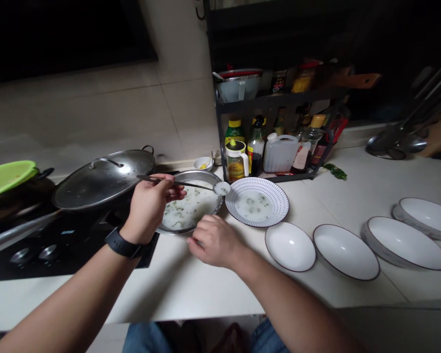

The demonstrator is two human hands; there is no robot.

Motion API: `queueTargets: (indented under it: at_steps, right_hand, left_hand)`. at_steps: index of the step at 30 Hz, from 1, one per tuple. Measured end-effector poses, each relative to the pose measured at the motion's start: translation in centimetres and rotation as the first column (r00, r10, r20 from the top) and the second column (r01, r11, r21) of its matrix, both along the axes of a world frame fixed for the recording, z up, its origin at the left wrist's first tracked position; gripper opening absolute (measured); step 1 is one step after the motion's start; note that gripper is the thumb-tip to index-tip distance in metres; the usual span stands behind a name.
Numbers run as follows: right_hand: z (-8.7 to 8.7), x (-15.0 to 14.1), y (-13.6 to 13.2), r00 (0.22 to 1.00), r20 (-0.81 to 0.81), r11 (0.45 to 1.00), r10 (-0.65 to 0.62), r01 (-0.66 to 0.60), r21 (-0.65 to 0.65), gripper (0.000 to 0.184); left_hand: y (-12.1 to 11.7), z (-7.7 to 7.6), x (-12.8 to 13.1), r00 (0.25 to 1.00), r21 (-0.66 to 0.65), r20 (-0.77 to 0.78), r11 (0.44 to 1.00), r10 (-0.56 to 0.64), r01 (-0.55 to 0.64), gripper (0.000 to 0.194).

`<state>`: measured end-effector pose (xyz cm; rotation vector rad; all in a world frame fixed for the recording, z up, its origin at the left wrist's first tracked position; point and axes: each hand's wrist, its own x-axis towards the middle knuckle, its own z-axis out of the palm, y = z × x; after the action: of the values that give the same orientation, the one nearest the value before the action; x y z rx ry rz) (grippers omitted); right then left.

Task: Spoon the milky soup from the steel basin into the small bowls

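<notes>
My left hand, with a black watch on its wrist, grips the handle of a long metal ladle. White liquid fills the ladle's bowl, held over the right rim of a metal basin. Inside the basin is a white, porridge-like soup with green bits. My right hand is closed at the basin's near right edge; its fingertips are partly hidden, so I cannot tell whether it pinches the rim. Just right of the ladle, a striped plate holds some of the same soup.
Several white bowls with dark rims, among them a small bowl, stand to the right. A lidded pan and a pot under a green basin are on the stove at left. A rack of bottles stands behind.
</notes>
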<state>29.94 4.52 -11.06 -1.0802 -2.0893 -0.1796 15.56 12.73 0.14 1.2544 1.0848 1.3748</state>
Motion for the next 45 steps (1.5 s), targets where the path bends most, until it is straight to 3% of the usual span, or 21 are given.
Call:
queueTargets:
  at_steps: [8,12,14,16,17,20,22,24,25,26,28,31,33,36,39,42,45]
  right_hand:
    - [-0.1,-0.3,0.0,1.000,0.008,0.999,-0.024,0.024,-0.023,0.024]
    - [0.2,-0.3,0.0,1.000,0.019,0.998,-0.008,0.009,-0.056,0.022]
    - [0.3,-0.3,0.1,1.000,0.029,0.998,-0.005,0.007,-0.062,0.021]
    - [0.3,-0.3,0.2,0.999,0.042,0.998,-0.011,0.014,-0.069,0.019]
    - [0.3,-0.3,0.2,0.999,0.047,0.997,-0.021,0.024,-0.076,0.019]
    - [0.3,-0.5,0.1,0.995,0.067,0.994,-0.073,0.078,-0.077,0.037]
    - [0.3,-0.6,-0.1,0.990,0.102,0.994,-0.098,0.103,-0.044,0.054]
    - [0.3,-0.7,-0.2,0.987,0.137,0.996,-0.089,0.091,-0.013,0.061]
    - [0.2,-0.7,-0.2,0.988,0.134,0.997,-0.080,0.082,-0.013,0.062]
    - [0.2,-0.6,-0.2,0.991,0.111,0.997,-0.071,0.074,-0.021,0.060]
    - [0.2,-0.5,-0.1,0.998,0.044,0.997,-0.042,0.045,-0.056,0.051]
    - [0.2,-0.2,0.1,1.000,0.013,0.997,0.004,-0.003,-0.081,0.020]
    - [0.2,-0.1,0.0,1.000,0.029,0.998,-0.001,0.003,-0.066,0.022]
    - [0.2,0.0,-0.1,1.000,0.026,0.999,-0.008,0.009,-0.047,0.028]
    - [0.1,-0.1,-0.1,1.000,0.011,0.999,0.007,-0.007,-0.036,0.030]
    - [-0.1,-0.1,-0.1,1.000,-0.005,1.000,0.007,-0.007,-0.009,0.030]
    - [-0.1,-0.1,0.0,1.000,-0.004,1.000,0.006,-0.006,0.001,0.029]
  left_hand:
    - [-1.3,-0.7,4.3,0.979,-0.019,-0.115,0.985,-0.171,0.170,0.027]
    - [-1.8,-1.7,5.0,0.924,0.101,-0.325,0.964,-0.201,0.245,0.023]
    - [-2.2,-2.0,4.8,0.865,0.199,-0.462,0.927,-0.198,0.318,0.019]
    - [-2.7,-2.1,4.4,0.779,0.326,-0.607,0.844,-0.159,0.427,0.016]
    - [-3.0,-2.1,4.1,0.733,0.395,-0.669,0.776,-0.124,0.492,0.015]
    - [-3.6,-2.1,3.3,0.618,0.536,-0.786,0.492,-0.006,0.686,0.019]
    - [-3.9,-2.1,2.8,0.565,0.551,-0.823,0.319,0.055,0.771,0.025]
    - [-4.0,-2.3,2.5,0.543,0.546,-0.836,0.237,0.085,0.803,0.029]
    - [-4.0,-2.4,2.4,0.544,0.543,-0.836,0.243,0.069,0.804,0.029]
    - [-4.1,-2.4,2.3,0.552,0.537,-0.833,0.285,0.032,0.794,0.028]
    - [-4.1,-2.3,2.3,0.610,0.514,-0.790,0.472,-0.066,0.716,0.023]
    - [-3.5,-1.9,2.2,0.803,0.414,-0.582,0.804,-0.127,0.427,0.018]
    - [-2.4,-1.4,1.8,0.916,0.335,-0.394,0.915,-0.080,0.224,0.026]
    - [0.0,-0.8,0.6,0.984,0.239,-0.178,0.970,-0.005,0.049,0.031]
    - [2.2,-1.1,-1.3,0.989,0.160,-0.129,0.986,0.069,-0.048,0.024]
    - [3.5,-2.4,-3.3,0.957,0.160,-0.245,0.980,0.153,-0.115,0.021]
    - [3.4,-4.0,-4.5,0.854,0.253,-0.471,0.961,0.222,-0.111,0.024]
